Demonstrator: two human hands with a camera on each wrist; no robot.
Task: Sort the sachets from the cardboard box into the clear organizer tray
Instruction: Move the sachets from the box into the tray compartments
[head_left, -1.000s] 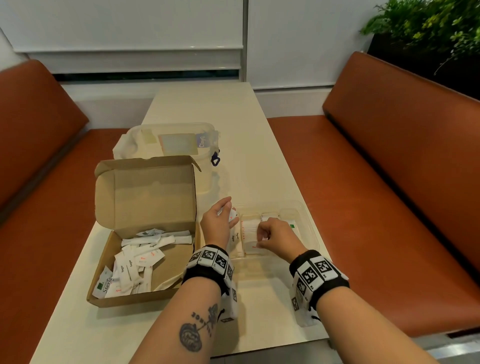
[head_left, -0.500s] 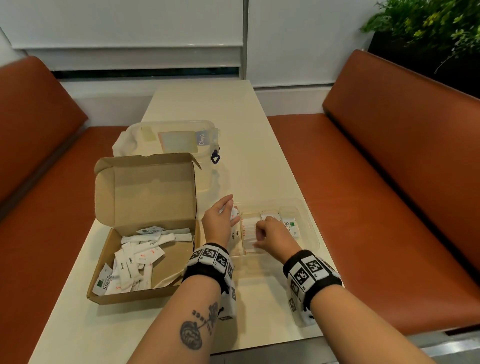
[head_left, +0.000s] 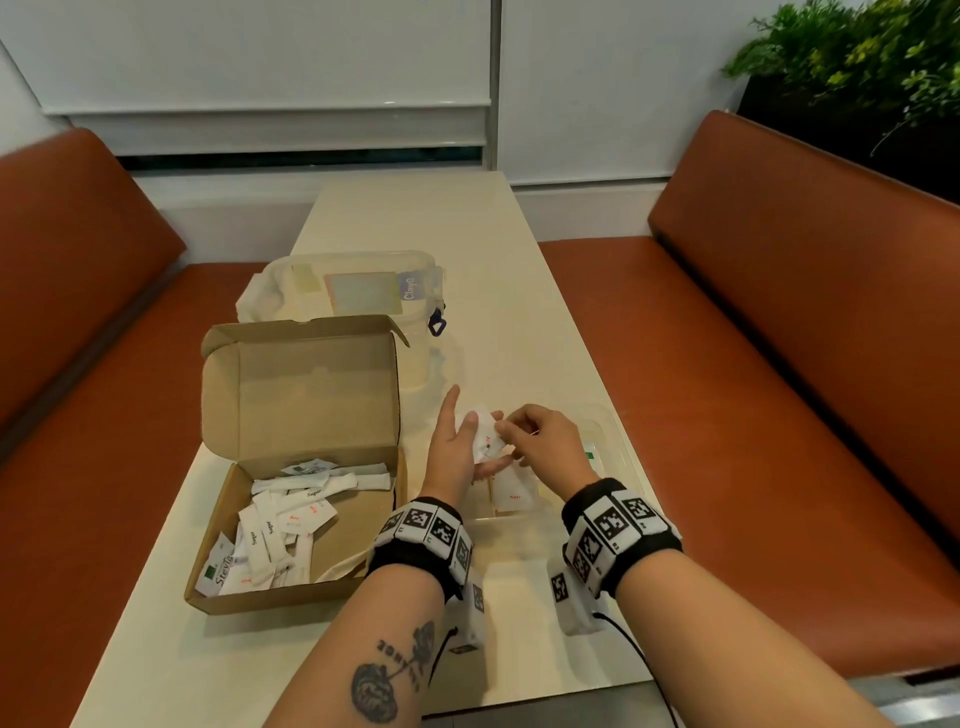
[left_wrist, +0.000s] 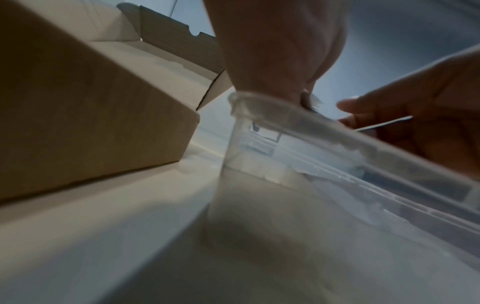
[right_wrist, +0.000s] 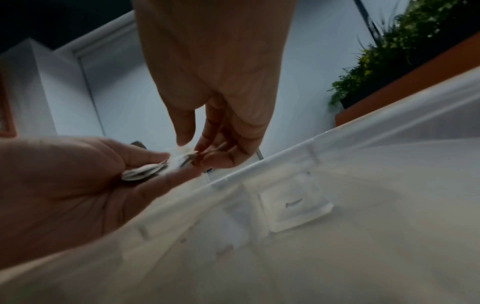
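An open cardboard box (head_left: 296, 441) sits on the table's left side with several white sachets (head_left: 291, 519) loose inside. To its right is the clear organizer tray (head_left: 621, 447), with sachets lying flat in its compartments (head_left: 511, 493). Above the tray's left end, my left hand (head_left: 457, 447) holds a small stack of white sachets (head_left: 485, 441) between thumb and fingers. My right hand (head_left: 511, 431) pinches the edge of one sachet of that stack. In the right wrist view the stack (right_wrist: 145, 170) and the pinch (right_wrist: 189, 154) are plain. The tray rim (left_wrist: 311, 123) crosses the left wrist view.
A lidded clear plastic container (head_left: 358, 291) stands behind the box. Orange bench seats (head_left: 779, 415) run along both sides of the narrow table (head_left: 467, 234). A plant (head_left: 857, 62) is at the far right. The table's near edge lies just under my wrists.
My right hand has risen out of the tray's compartment and moved left to the stack in my left hand. The left hand has lifted and turned palm-up a little.
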